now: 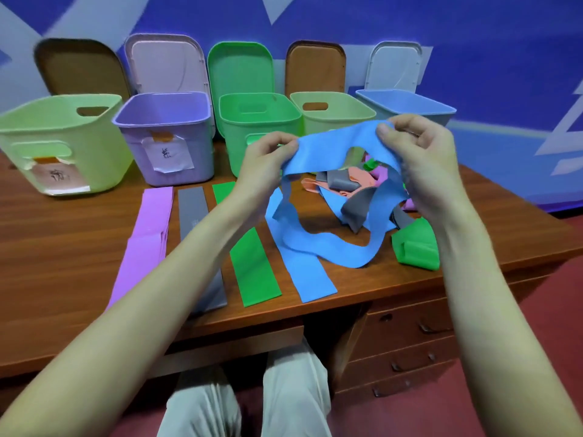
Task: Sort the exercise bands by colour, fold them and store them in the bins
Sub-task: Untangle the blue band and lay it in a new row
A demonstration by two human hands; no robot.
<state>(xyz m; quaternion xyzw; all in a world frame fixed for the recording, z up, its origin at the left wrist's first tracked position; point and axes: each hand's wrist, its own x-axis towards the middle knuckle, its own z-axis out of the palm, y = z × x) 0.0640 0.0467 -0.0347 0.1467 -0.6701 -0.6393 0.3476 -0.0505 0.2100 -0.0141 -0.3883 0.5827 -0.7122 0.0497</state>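
Observation:
A long blue band [328, 146] is stretched in the air between both hands. My left hand [268, 159] pinches its left end and my right hand [419, 152] pinches its right end; the rest loops down onto the desk. Flat on the desk lie a purple band [145, 241], a grey band [192, 209], a green band [255, 272] and a blue band [312, 279]. Behind the held band sits a tangled pile [353, 187] of grey, pink, purple and green bands. A crumpled green band [416, 247] lies at the right.
Five open bins line the back of the wooden desk [63, 247]: light green [63, 121], purple [164, 111], green [258, 115], pale green [334, 111] and blue [407, 105], lids leaning behind. Desk drawers [410, 342] are at the lower right. My knees show below the edge.

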